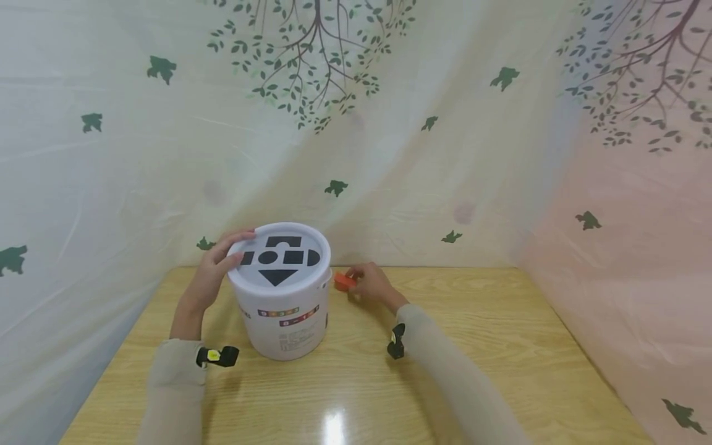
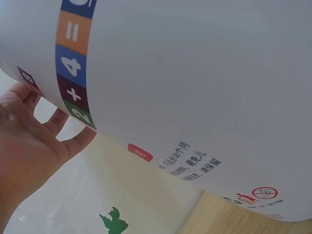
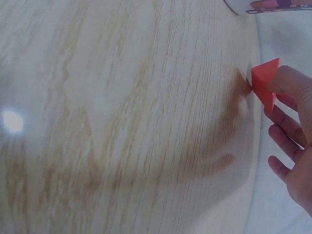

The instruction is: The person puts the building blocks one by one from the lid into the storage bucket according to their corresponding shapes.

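Note:
A white bucket (image 1: 283, 318) stands upright on the table, its lid (image 1: 250, 278) cut with dark shaped holes: a triangle, a square, a circle and others. My left hand (image 1: 211, 275) holds the bucket at the left of its rim, with fingertips over the lid's edge. In the left wrist view, the left fingers (image 2: 80, 141) bend against the bucket's printed side (image 2: 195, 87), their tips partly hidden. Right of the bucket, my right hand (image 1: 374, 285) pinches a small orange-red block (image 1: 343, 282). It looks triangular in the right wrist view, partly covered by the thumb (image 3: 287, 83).
The wood-grain table (image 1: 356, 383) ends at the back against a hanging cloth (image 1: 389, 216) with leaf prints. Pinkish cloth (image 1: 623, 266) borders the right side. Both wrists wear black camera mounts (image 1: 218, 356).

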The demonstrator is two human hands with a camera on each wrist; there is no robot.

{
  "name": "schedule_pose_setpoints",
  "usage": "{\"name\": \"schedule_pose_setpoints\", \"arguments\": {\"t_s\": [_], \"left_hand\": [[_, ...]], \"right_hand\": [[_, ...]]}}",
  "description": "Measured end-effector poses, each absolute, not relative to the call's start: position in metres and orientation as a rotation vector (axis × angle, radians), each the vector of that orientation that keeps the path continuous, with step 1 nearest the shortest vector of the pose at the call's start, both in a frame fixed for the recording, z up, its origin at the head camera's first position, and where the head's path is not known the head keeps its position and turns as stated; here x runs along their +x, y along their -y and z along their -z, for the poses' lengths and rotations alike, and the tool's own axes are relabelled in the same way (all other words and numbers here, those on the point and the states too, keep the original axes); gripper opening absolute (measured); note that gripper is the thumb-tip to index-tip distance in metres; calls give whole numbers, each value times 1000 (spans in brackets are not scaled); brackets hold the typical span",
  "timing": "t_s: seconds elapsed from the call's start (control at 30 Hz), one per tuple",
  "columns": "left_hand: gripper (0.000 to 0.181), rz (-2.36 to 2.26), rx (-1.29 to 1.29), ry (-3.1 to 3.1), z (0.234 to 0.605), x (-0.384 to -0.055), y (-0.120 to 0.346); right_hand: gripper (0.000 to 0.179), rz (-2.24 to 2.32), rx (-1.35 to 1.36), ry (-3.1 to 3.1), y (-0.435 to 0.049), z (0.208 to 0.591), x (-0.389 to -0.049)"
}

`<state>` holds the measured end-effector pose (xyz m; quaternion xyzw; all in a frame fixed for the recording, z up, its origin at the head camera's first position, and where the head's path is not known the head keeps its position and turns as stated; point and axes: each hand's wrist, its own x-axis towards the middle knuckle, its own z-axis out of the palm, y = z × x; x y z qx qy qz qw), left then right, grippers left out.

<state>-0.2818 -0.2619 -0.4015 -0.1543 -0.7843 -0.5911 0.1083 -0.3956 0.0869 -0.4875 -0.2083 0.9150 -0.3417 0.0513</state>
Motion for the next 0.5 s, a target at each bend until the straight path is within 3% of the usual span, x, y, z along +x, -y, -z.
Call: {"name": "schedule_pose_setpoints", "arguments": {"t_s": [0.5], "left_hand": [[42,1761,-473,2279,403,-283,262]], "right_hand": [[22,1213,-703,-2696,-106,477,-382]]}}
